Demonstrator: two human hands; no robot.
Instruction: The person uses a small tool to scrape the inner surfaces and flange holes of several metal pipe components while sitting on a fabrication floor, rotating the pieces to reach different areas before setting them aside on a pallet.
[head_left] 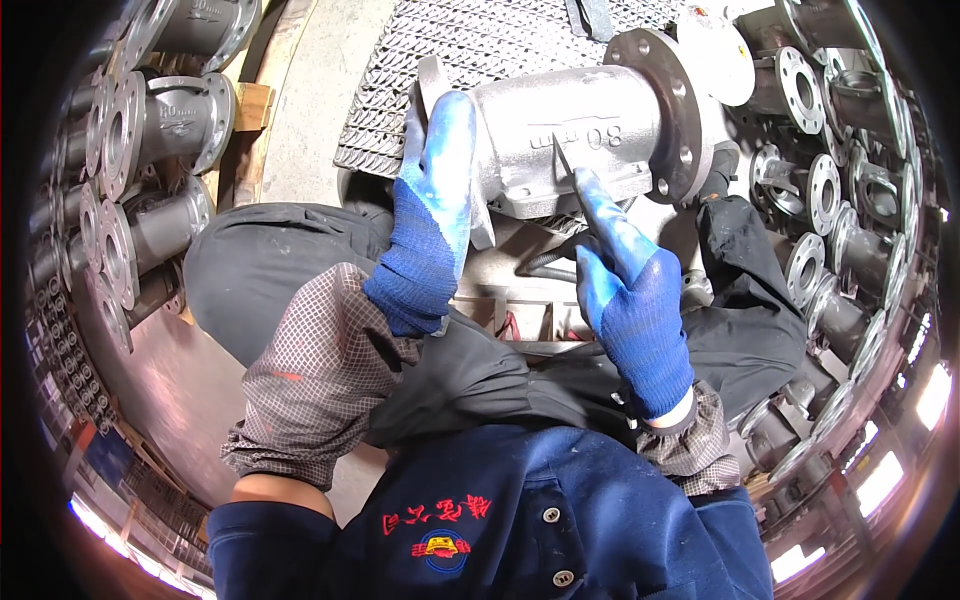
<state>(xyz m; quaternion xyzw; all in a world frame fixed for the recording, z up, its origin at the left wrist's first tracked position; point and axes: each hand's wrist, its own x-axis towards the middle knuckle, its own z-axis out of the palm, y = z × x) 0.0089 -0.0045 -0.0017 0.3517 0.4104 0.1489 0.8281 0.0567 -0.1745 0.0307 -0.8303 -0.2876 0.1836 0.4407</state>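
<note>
In front of my knees lies a silver-grey cast metal valve body point(560, 125) on its side, with raised markings on its barrel and a round bolt-holed flange point(682, 115) at the right end. My left hand point(440, 180), in a blue glove, is closed around the edge of its left flange, thumb toward me and fingers partly hidden behind. My right hand point(635, 275), also gloved in blue, grips a thin pointed metal tool point(562, 155), forefinger stretched along it. The tool's tip touches or hovers just over the raised markings; I cannot tell which. Its handle is hidden in my palm.
A patterned metal mesh mat point(400, 95) spreads behind the casting. Similar flanged castings point(165, 120) are stacked on the left beside a wooden pallet point(255, 105), and more castings point(800, 95) crowd the right. A pale round disc point(718, 55) stands behind the right flange.
</note>
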